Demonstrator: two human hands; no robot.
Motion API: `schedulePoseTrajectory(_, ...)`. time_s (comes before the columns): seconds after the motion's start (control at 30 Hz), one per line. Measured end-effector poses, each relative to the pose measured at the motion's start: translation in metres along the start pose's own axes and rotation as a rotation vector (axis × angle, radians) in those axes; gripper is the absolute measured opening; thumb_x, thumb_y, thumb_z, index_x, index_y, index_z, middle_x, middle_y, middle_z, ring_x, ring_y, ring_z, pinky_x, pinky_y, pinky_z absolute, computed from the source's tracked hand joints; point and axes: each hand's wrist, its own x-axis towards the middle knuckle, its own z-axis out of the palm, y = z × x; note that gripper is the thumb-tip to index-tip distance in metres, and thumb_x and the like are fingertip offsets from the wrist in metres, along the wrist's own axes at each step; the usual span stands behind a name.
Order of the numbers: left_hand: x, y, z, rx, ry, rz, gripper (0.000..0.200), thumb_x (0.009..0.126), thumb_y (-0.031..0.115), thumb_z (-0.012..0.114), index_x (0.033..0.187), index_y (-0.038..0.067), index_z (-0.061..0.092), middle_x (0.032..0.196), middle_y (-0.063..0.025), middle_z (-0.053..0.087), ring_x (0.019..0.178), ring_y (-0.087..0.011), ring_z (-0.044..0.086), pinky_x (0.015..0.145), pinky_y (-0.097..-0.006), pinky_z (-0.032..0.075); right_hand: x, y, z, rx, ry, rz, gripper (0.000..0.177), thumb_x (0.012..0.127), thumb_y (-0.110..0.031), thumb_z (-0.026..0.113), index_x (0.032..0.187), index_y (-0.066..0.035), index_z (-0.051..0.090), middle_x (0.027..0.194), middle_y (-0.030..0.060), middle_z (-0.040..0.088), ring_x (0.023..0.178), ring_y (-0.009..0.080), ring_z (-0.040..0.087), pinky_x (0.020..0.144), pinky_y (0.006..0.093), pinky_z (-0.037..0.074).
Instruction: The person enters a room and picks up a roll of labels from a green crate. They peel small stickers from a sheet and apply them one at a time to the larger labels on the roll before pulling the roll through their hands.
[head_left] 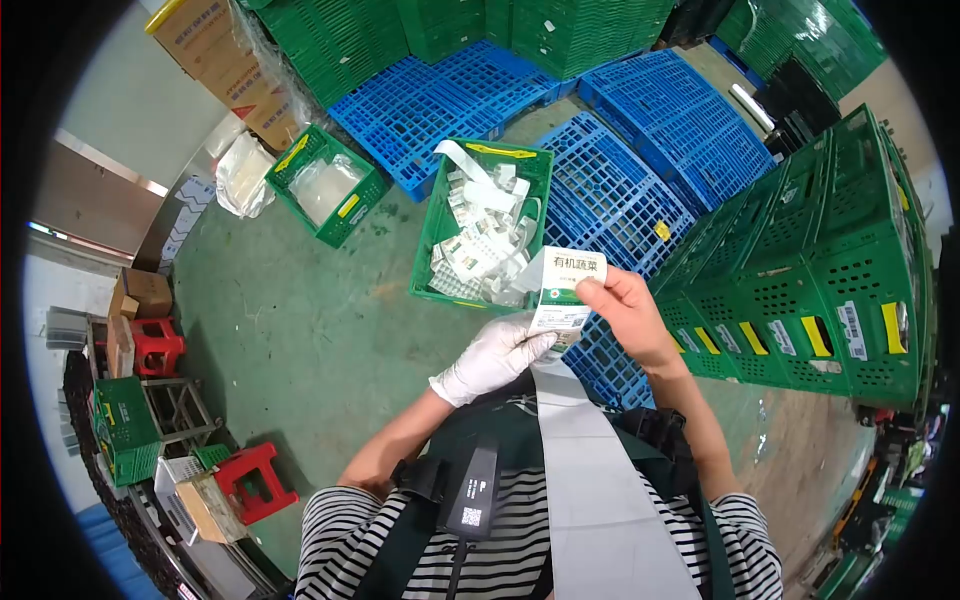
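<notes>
My left hand [490,362], in a white glove, pinches the lower part of a printed label strip [560,292] with green and white panels. My bare right hand [637,318] grips the strip's right edge, its thumb over the printed face. From there a long pale band of backing paper [605,480] runs down across my striped shirt and out at the bottom. Just beyond my hands stands a green crate [424,262] with yellow handles. Loose labels and crumpled strips [485,225] fill it, and one white strip hangs over its far left corner.
Blue pallets [610,180] lie behind and right of the crate. Stacked green crates [770,290] stand at right, more at the back. A smaller green crate [352,225] holds clear plastic bags. Red stools [255,485] and cardboard boxes [148,292] are at left.
</notes>
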Motion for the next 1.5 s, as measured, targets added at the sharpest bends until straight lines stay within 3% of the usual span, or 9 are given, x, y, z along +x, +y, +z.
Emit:
schedulePoseTrajectory(0.17,0.003,-0.011,-0.011,-0.559,-0.174,-0.005,0.057,0.086,0.03,0.058,0.131,0.003,0.038,0.124,-0.009,0.049,0.113,-0.0168,0.048,0.094,-0.0318,0.039,-0.004,-0.003,0.002,-0.453,-0.085,-0.204,0.022,0.086,-0.011,0.056,0.104,-0.001,0.06,0.095,0.0111,0.064,0.082,0.0183,0.061,0.073,0.0282,0.046)
schedulePoseTrajectory(0.2,0.02,-0.012,-0.019,-0.079,-0.173,0.022,0.064,0.086,0.039,0.055,0.134,0.003,0.033,0.131,-0.0108,0.043,0.118,-0.02,0.044,0.098,-0.0347,0.036,-0.006,-0.002,0.002,-0.45,-0.093,-0.204,0.022,0.086,-0.011,0.056,0.104,-0.001,0.06,0.095,0.0111,0.064,0.082,0.0183,0.061,0.073,0.0282,0.046)
schedulePoseTrajectory(0.27,0.02,0.011,-0.015,-0.865,0.006,0.003,0.061,0.087,0.042,0.05,0.132,0.003,0.036,0.126,-0.0121,0.048,0.113,-0.0232,0.049,0.094,-0.0361,0.041,-0.01,0.003,0.003,-0.565,-0.18,-0.294,0.022,0.083,-0.009,0.058,0.104,-0.002,0.06,0.094,0.0125,0.063,0.082,0.0259,0.062,0.073,0.0289,0.047)
schedulePoseTrajectory(0.67,0.028,0.035,-0.017,-0.472,0.214,0.058,0.04,0.089,0.027,0.053,0.12,0.002,0.051,0.107,-0.0075,0.06,0.096,-0.0139,0.058,0.082,-0.0272,0.047,-0.023,0.037,-0.01,-0.767,-0.155,-0.291,0.024,0.075,-0.001,0.064,0.099,-0.003,0.062,0.098,0.0139,0.062,0.085,0.0307,0.061,0.074,0.032,0.048)
schedulePoseTrajectory(0.77,0.021,0.039,-0.013,-0.271,0.186,0.139,0.035,0.092,0.023,0.05,0.116,-0.002,0.053,0.105,-0.0074,0.061,0.095,-0.0114,0.057,0.083,-0.0263,0.047,-0.02,0.042,-0.019,-0.738,-0.248,-0.271,0.026,0.082,-0.018,0.061,0.103,-0.003,0.06,0.093,0.0111,0.062,0.082,0.0265,0.059,0.073,0.0335,0.047)
schedulePoseTrajectory(0.87,0.011,0.042,-0.001,-0.348,0.045,0.094,0.032,0.092,0.022,0.049,0.113,-0.001,0.056,0.104,-0.0087,0.061,0.094,-0.0136,0.058,0.082,-0.0267,0.046,-0.011,0.048,-0.025,-0.031,-0.206,0.027,0.063,0.095,-0.047,0.025,0.124,0.006,0.045,0.12,0.0136,0.052,0.111,0.0202,0.047,0.099,0.0362,0.031)
schedulePoseTrajectory(0.97,0.005,0.022,-0.001,0.003,-0.027,0.004,0.03,0.09,0.019,0.05,0.114,0.003,0.056,0.105,-0.0102,0.061,0.094,-0.0177,0.058,0.084,-0.0295,0.044,-0.002,0.015,-0.013,0.325,-0.154,0.14,0.055,0.097,-0.04,0.024,0.121,0.005,0.045,0.118,0.0109,0.054,0.108,0.0184,0.051,0.095,0.0338,0.036)
schedulePoseTrajectory(1.33,-0.001,-0.008,-0.007,-0.013,-0.102,0.003,0.042,0.09,0.028,0.052,0.124,0.004,0.048,0.118,-0.0078,0.055,0.106,-0.015,0.051,0.092,-0.0301,0.039,-0.001,0.001,0.002,-0.08,-0.02,-0.018,0.027,0.092,-0.015,0.05,0.109,0.003,0.058,0.1,0.0062,0.062,0.089,0.008,0.054,0.08,0.0249,0.045)
schedulePoseTrajectory(1.5,0.018,-0.015,-0.023,-0.421,-0.101,-0.01,0.062,0.088,0.044,0.047,0.13,-0.001,0.038,0.125,-0.0104,0.05,0.117,-0.019,0.045,0.098,-0.032,0.036,-0.008,0.008,0.003,-0.509,-0.203,-0.282,0.023,0.084,-0.01,0.058,0.105,-0.001,0.059,0.091,0.0125,0.064,0.08,0.0263,0.062,0.07,0.0294,0.047)
